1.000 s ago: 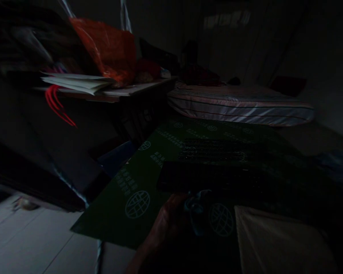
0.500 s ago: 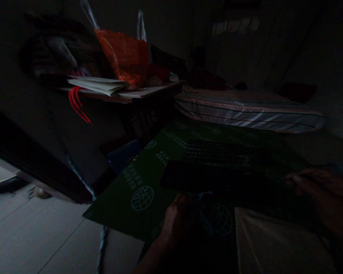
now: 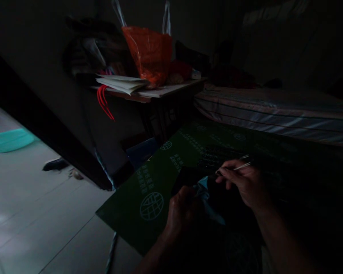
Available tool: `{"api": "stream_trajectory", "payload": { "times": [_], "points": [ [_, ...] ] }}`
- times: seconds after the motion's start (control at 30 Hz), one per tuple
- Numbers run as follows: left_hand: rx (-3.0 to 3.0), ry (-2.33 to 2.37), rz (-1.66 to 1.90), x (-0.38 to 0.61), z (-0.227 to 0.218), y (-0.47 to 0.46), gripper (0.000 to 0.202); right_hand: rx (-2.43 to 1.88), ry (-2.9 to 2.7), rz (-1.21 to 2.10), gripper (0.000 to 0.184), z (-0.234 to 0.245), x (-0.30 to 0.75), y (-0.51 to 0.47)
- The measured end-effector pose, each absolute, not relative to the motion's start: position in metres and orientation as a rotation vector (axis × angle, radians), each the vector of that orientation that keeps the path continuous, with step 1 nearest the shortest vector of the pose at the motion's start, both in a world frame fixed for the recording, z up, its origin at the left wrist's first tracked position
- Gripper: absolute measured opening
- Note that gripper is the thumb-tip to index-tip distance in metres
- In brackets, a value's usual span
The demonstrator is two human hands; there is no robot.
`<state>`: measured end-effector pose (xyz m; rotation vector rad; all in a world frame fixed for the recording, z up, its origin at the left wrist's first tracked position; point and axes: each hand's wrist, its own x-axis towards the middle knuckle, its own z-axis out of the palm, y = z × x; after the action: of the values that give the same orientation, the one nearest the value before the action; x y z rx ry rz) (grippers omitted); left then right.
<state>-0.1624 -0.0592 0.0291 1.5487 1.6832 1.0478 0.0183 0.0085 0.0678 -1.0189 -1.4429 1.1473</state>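
Observation:
In the dim head view, my left hand point(image 3: 183, 207) is closed at the near part of the green board point(image 3: 125, 213). A crumpled light-blue cloth point(image 3: 204, 186) comes out from its fingers and trails to the right. Close by on the right, my right hand point(image 3: 242, 180) pinches a thin, pale two-pronged tool point(image 3: 242, 163) that looks like tweezers. Its tip end points left, just above the cloth. A black flat panel point(image 3: 181, 177) lies on the board under the hands, mostly lost in shadow. Behind it are dark, glossy strips point(image 3: 208, 156).
A table point(image 3: 171, 90) at the back left bears an orange plastic bag point(image 3: 150, 53), white papers point(image 3: 121, 83) and red cords point(image 3: 104, 102). A striped mattress point(image 3: 263, 110) stands behind the board. A blue container point(image 3: 141, 152) sits below the left edge, above a tiled floor point(image 3: 65, 217).
My right hand has come in from the far right to beside my left hand, and the pale tool now shows in it. The blue cloth is lifted higher. The view has turned left.

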Motion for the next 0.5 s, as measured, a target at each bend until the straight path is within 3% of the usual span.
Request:
{"api": "stream_trajectory", "payload": {
  "times": [0.5],
  "points": [
    [1.644, 1.833, 1.016, -0.188, 0.015, -0.021, 0.032, -0.98, -1.598, 1.283, 0.015, 0.02, -0.028, 0.034]
  ]
}}
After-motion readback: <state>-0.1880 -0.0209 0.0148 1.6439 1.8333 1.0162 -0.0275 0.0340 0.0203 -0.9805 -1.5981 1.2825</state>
